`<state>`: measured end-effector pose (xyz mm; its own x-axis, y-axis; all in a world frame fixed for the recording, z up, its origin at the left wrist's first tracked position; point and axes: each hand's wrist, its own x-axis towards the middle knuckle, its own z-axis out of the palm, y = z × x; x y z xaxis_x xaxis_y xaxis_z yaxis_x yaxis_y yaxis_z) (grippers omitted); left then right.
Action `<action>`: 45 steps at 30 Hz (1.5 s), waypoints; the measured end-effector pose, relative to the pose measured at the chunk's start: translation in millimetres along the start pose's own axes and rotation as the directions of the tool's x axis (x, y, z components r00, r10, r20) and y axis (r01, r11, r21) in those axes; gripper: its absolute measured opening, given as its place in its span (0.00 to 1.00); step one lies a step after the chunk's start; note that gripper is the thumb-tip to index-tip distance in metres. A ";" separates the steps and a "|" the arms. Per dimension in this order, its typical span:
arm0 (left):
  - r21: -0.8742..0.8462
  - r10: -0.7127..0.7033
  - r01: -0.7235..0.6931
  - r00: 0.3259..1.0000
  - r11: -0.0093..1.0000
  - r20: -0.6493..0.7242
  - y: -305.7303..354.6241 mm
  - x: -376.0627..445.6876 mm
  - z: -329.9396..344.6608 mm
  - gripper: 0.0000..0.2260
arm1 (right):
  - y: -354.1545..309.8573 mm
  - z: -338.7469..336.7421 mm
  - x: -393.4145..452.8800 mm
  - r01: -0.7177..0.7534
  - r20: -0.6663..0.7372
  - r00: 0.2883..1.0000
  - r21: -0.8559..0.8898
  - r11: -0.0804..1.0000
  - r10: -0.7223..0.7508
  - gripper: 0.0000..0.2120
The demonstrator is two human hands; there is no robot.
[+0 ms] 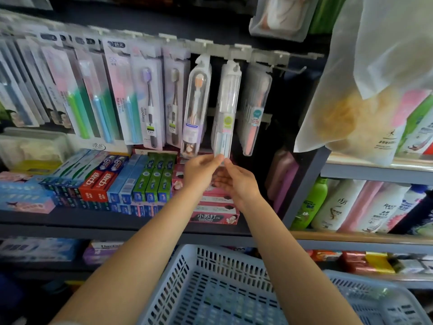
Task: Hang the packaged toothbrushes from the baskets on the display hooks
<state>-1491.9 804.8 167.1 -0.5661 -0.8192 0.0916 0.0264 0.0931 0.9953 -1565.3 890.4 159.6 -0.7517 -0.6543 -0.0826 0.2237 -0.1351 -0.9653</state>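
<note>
Both hands pinch bottom of toothbrush pack (226,109): left hand (201,171), right hand (236,181). Hung packs flank it closely; toothpaste boxes (150,181) below, baskets (210,289) nearest.

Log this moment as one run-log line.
step: hanging toothbrush pack on display hook | left hand: pinches pack's bottom end | right hand: pinches same end | basket: below, contents unclear
</note>
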 end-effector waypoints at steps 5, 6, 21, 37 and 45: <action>0.196 -0.170 0.149 0.981 0.969 0.094 -82.0 -51.1 -0.7 0.06 | 47.7 -52.5 -47.4 -0.113 -0.028 0.994 -0.160 0.981 0.110 0.16; 0.239 -0.220 0.183 0.966 0.954 0.136 -100.5 -70.6 1.3 0.07 | 60.5 -72.4 -63.4 -0.137 -0.064 0.990 -0.191 0.972 0.127 0.14; 0.445 -0.369 -0.070 0.456 0.893 0.810 -159.5 -304.1 293.7 0.07 | 171.3 -481.0 -301.8 -0.636 -0.812 0.493 -0.091 0.767 0.312 0.31; 0.853 -0.822 -0.079 0.233 0.516 0.520 -315.0 -427.1 423.4 0.30 | 222.4 -607.8 -334.6 -0.766 -0.680 0.272 0.275 0.581 0.681 0.19; 0.784 -0.753 -0.332 0.248 0.525 0.609 -310.3 -437.7 419.0 0.28 | 234.7 -610.2 -327.8 -0.781 -0.659 0.327 0.215 0.586 0.677 0.18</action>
<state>-1597.4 1371.6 -194.8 -0.6622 0.0714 -0.7459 -0.4443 0.7642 0.4676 -1645.0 1527.2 -191.2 -0.5033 0.1846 -0.8442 0.8515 0.2722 -0.4481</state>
